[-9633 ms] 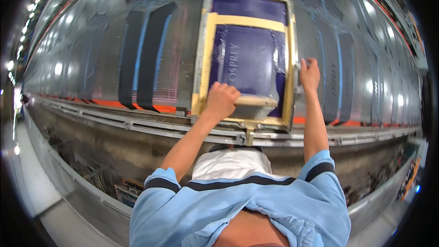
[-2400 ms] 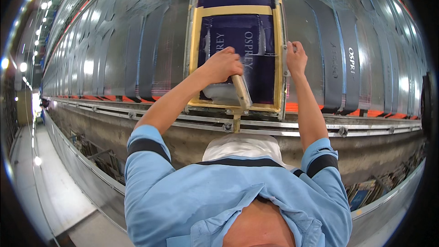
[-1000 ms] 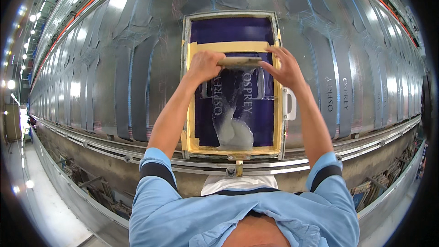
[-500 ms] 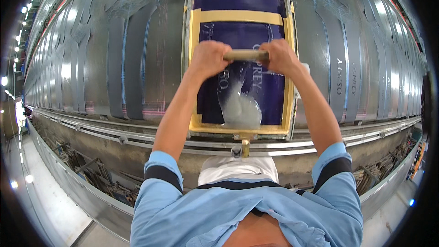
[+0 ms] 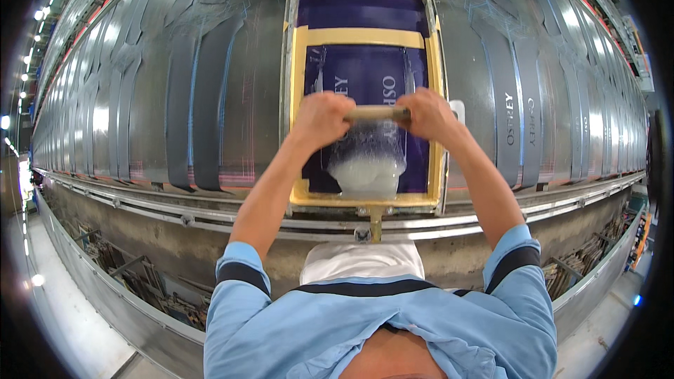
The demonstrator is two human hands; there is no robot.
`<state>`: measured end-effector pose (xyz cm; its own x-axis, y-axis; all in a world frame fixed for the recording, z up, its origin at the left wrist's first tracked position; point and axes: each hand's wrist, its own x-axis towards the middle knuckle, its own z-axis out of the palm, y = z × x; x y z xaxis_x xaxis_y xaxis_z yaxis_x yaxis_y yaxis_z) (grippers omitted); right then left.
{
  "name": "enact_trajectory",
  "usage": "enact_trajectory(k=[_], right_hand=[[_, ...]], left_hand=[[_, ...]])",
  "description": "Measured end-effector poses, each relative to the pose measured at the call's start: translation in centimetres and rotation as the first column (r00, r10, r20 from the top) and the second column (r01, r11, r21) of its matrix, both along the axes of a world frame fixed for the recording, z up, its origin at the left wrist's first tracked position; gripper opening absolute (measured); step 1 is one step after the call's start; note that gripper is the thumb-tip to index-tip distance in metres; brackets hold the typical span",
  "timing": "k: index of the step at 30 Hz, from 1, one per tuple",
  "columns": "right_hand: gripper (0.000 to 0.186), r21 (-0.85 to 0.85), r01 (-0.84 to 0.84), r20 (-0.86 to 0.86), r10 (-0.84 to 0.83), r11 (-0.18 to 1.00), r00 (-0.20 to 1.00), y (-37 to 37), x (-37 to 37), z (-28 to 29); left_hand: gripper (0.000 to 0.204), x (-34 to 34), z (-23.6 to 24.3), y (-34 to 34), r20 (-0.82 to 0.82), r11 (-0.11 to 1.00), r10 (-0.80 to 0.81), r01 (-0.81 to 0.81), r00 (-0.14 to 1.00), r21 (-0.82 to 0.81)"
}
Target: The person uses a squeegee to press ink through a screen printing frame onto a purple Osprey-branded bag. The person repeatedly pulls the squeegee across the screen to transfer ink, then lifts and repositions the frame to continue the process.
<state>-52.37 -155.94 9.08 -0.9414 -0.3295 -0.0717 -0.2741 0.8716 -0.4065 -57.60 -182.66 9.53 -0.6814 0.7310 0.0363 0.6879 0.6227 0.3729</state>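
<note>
My left hand [image 5: 321,121] and my right hand [image 5: 430,116] are wrapped round the two ends of a wooden-handled squeegee [image 5: 377,113]. It lies crosswise over a purple printing screen [image 5: 359,62], about midway along the framed mesh; its blade is hard to make out. Between the squeegee and the near end, a pool of whitish translucent ink [image 5: 368,177] covers the mesh, with a thin smear leading up to the blade. Pale lettering shows in the mesh. Yellow tape [image 5: 365,36] borders the printing area inside the metal frame [image 5: 288,49].
The screen rests on a long metal printing table [image 5: 270,98], where dark grey fabric pieces [image 5: 210,105] lie on both sides, some with printed lettering. A metal rail [image 5: 470,228] runs along the near edge, with a brass-coloured bracket [image 5: 377,228] at the frame. A walkway [image 5: 84,288] lies at left.
Both hands have drawn the squeegee toward me along the screen. The ink has gathered into a wider pool near the close end. The view has shifted slightly.
</note>
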Motion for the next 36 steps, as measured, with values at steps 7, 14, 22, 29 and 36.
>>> enact_trajectory(k=[7, 14, 22, 29, 36], right_hand=[[0.028, 0.077, 0.080, 0.177, -0.092, 0.994, 0.980, 3.0, -15.0, 1.0], [0.026, 0.000, 0.103, 0.130, -0.102, 0.995, 0.986, 2.2, -12.2, -0.4], [0.026, -0.078, -0.006, 0.054, 0.010, 0.997, 0.998, -3.1, 9.7, -1.1], [0.026, -0.019, -0.030, 0.157, 0.033, 0.999, 0.987, -2.4, 8.9, 0.1], [0.027, 0.023, 0.036, 0.106, -0.038, 0.999, 0.994, 1.2, -7.9, 0.6]], left_hand=[[0.029, -14.7, 1.0, 3.8, -0.023, 0.997, 0.068, -0.069, 0.997, -0.045], [0.027, -11.6, -0.5, 3.0, 0.014, 0.990, 0.133, -0.133, 0.991, 0.044], [0.021, 10.0, -0.8, -2.7, -0.017, 0.992, 0.016, -0.013, 1.000, 0.124], [0.016, 8.8, 0.0, -2.9, 0.074, 0.999, -0.033, 0.031, 0.997, 0.027], [0.021, -7.9, 0.9, 1.6, -0.048, 0.999, -0.015, 0.013, 0.999, -0.040]])
